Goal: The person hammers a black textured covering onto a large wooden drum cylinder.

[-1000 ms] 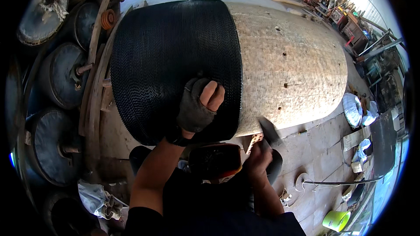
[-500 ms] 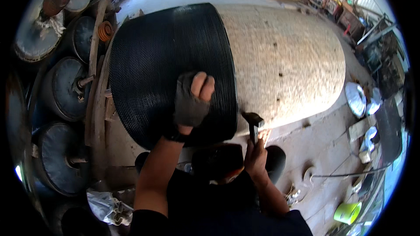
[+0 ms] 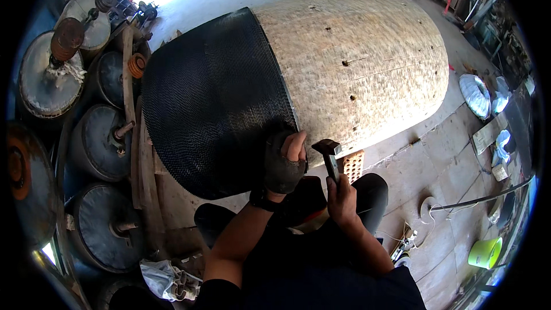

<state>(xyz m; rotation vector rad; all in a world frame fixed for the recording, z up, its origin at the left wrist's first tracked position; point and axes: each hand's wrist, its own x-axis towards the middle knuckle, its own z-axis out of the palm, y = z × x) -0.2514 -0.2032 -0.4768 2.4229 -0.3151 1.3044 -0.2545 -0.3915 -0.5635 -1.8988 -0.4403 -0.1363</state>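
Fingers of the right hand (image 3: 342,200) grip a hammer (image 3: 329,156) — the gloved left hand (image 3: 283,165) presses the black band (image 3: 215,103) on the drum (image 3: 367,63).

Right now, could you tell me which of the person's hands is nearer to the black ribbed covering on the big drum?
Left. The gloved left hand rests on the black ribbed covering at its lower right edge. The bare right hand holds a hammer lower right, off the covering.
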